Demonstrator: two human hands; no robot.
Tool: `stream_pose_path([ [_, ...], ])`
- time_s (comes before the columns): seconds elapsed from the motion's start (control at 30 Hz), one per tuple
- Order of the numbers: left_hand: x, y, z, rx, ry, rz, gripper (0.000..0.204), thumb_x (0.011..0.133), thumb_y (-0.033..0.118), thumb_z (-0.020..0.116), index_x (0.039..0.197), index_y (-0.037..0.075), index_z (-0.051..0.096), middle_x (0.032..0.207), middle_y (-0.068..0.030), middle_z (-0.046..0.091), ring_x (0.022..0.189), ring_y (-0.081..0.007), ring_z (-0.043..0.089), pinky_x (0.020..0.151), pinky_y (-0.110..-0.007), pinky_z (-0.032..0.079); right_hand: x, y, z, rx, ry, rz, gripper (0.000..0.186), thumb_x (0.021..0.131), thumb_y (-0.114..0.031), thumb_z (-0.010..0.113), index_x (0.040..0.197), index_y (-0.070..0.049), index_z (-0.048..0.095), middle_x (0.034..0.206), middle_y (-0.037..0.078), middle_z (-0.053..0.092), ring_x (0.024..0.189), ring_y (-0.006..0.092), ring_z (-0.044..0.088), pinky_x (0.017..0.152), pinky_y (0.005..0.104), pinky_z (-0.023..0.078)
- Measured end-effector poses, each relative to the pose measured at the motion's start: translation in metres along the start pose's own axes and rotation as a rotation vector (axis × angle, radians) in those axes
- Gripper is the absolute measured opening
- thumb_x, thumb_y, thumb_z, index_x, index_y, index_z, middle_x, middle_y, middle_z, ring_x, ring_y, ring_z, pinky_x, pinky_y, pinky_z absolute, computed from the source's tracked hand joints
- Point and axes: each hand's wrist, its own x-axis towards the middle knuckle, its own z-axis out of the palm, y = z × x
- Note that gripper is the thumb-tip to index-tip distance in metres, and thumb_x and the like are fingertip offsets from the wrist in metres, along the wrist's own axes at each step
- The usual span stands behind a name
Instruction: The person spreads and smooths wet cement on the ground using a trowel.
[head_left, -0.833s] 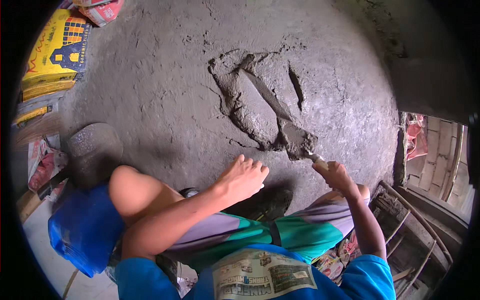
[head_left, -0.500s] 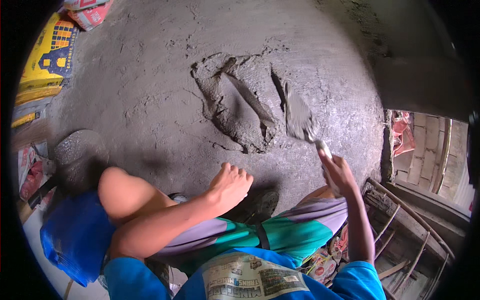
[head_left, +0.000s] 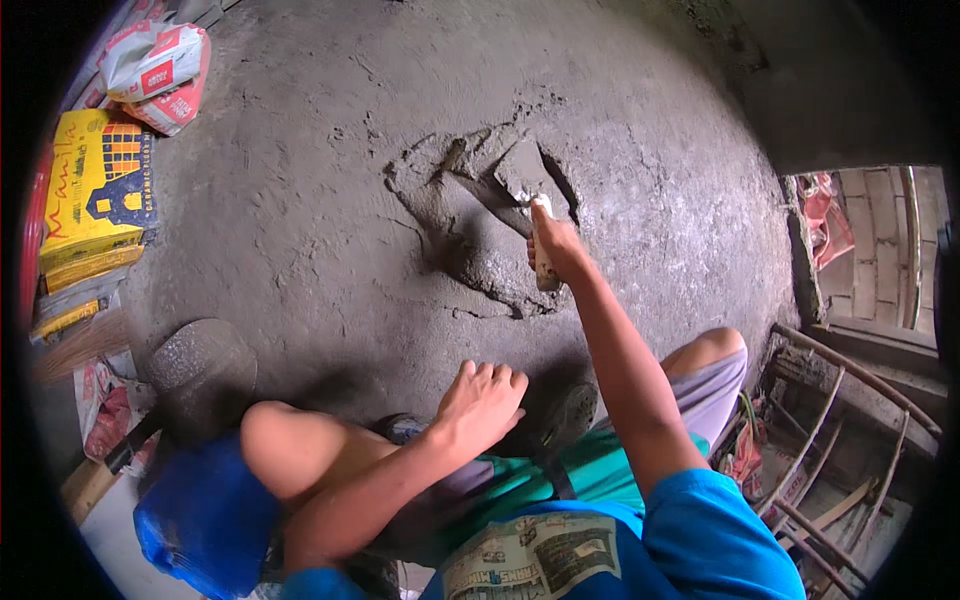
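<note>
A pile of wet grey mortar (head_left: 475,235) lies on the rough grey cement floor in front of me, with a deep groove through it. My right hand (head_left: 560,247) is wrapped round the pale handle of a trowel (head_left: 523,170). Its mortar-coated blade sits over the far right part of the pile, pointing away from me. My left hand (head_left: 482,402) hangs in front of my body, near my knees, its fingers curled in and nothing visible in them. It is apart from the mortar.
At the left stand yellow and blue bags (head_left: 95,190) and red and white bags (head_left: 160,70). A shovel (head_left: 205,365) lies by my left knee, beside a blue plastic bag (head_left: 210,515). A metal ladder-like frame (head_left: 850,410) is at the right, below a wall opening.
My right hand has swung the trowel left and away from me, from the floor right of the mortar onto the pile. The left hand stays curled near my knees; the view has shifted slightly.
</note>
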Motion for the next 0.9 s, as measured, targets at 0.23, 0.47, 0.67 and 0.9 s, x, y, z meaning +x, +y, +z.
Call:
stream_pose_path([
  [0.23,0.006,-0.024,-0.023,-0.008,0.069,-0.022,0.031,0.087,0.031,0.063,0.104,0.006,0.057,0.097,-0.0113,0.062,0.093,-0.0273,0.061,0.084,-0.043,0.043,-0.030,0.066,-0.024,-0.657,-0.135,-0.354,0.050,0.099,-0.027,0.044,0.139,0.001,0.034,0.059,0.010,0.061,0.051,0.0266,0.063,0.047,0.0396,0.049],
  [0.47,-0.011,-0.028,-0.006,-0.008,-0.031,-0.018,0.019,0.083,0.022,0.062,0.092,0.005,0.063,0.089,-0.0124,0.066,0.087,-0.0269,0.065,0.081,-0.042,0.044,-0.096,0.095,0.019,-0.475,0.011,-0.137,0.071,0.090,-0.064,0.047,0.065,0.001,0.056,0.059,0.011,0.056,0.052,0.0218,0.058,0.049,0.0371,0.048],
  [0.67,-0.013,-0.039,-0.019,-0.069,-0.202,-0.117,0.016,0.078,0.018,0.063,0.079,0.005,0.070,0.080,-0.0156,0.070,0.079,-0.0290,0.070,0.078,-0.044,0.049,-0.144,0.089,0.005,-0.439,-0.226,0.141,0.051,0.096,-0.055,0.042,0.099,-0.005,0.052,0.067,0.016,0.056,0.057,0.0280,0.059,0.052,0.0397,0.048],
  [0.9,-0.009,-0.046,-0.039,-0.134,-0.375,-0.147,0.020,0.077,0.020,0.064,0.077,0.001,0.071,0.080,-0.0189,0.069,0.081,-0.0337,0.069,0.075,-0.043,0.053,-0.208,0.026,-0.053,-0.400,-0.211,0.456,0.058,0.092,-0.055,0.053,0.078,0.001,0.060,0.064,0.013,0.058,0.057,0.0216,0.060,0.050,0.0376,0.047],
])
